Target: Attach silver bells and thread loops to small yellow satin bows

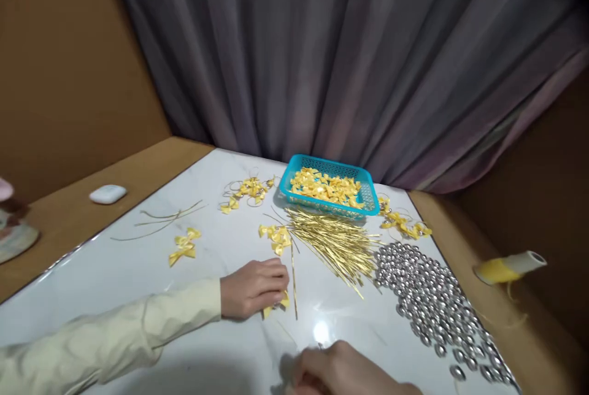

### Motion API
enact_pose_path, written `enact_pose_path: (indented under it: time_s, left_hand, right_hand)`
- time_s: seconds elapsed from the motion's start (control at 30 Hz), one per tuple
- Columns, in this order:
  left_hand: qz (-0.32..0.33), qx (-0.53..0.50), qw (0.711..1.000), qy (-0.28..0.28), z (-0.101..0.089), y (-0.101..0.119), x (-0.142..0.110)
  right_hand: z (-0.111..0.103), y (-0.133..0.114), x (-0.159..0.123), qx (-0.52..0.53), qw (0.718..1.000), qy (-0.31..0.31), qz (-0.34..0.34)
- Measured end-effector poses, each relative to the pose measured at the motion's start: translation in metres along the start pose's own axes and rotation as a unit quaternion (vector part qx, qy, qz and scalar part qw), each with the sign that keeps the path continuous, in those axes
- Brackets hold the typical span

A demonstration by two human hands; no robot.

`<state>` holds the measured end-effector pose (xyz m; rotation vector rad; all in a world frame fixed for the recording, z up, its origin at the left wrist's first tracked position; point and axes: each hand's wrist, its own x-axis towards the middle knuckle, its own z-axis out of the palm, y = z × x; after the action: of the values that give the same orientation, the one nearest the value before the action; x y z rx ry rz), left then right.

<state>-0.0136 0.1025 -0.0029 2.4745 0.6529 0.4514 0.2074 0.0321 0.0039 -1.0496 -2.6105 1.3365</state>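
Note:
My left hand point(254, 289), in a cream sleeve, rests on the white tabletop with its fingers curled together over a yellow ribbon bow point(284, 300). The bow pokes out from under the fingertips. At the bottom edge, my right hand point(343, 370) is closed, its fingers bent inward; what they hold is hidden. Beside the left hand lies a single gold twist tie point(294, 278). A few more yellow bows point(276, 237) sit just beyond that hand. Farther right spreads a loose pile of gold twist ties point(334, 245).
A blue plastic basket point(368, 195) of yellow bows stands at the back. Many silver domed beads point(427, 291) cover the right side. Bow bunches with thread loops point(251, 189) flank the basket. A yellow thread spool point(506, 267) and a white case point(108, 194) lie on the wooden borders.

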Motion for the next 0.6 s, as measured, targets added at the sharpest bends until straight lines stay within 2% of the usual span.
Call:
enact_pose_path:
  time_s: [0.07,0.13,0.2,0.27,0.4,0.6]
  left_hand:
    - [0.032,-0.006,0.999,-0.026,-0.004,0.002,0.000]
    - [0.062,-0.015,0.997,-0.054,-0.007,0.002,0.001]
    - [0.074,-0.011,0.994,-0.073,-0.008,0.000,0.004]
    - [0.082,-0.004,0.993,-0.083,-0.008,-0.003,0.005]
    - [0.063,-0.003,0.996,-0.070,-0.008,-0.008,0.001]
    - [0.000,-0.022,1.000,0.012,-0.012,-0.021,-0.002]
  right_hand:
    - [-0.028,-0.010,0.006,-0.075,0.997,0.022,-0.001]
    - [-0.056,-0.013,0.018,-0.192,0.974,0.123,0.023]
    - [-0.081,-0.005,0.038,-0.295,0.933,0.185,0.089]
    - [-0.101,0.010,0.060,-0.299,0.921,0.214,0.129]
    - [-0.121,0.040,0.098,-0.263,0.935,0.183,0.150]
    - [-0.142,0.049,0.121,-0.218,0.957,0.147,0.123]
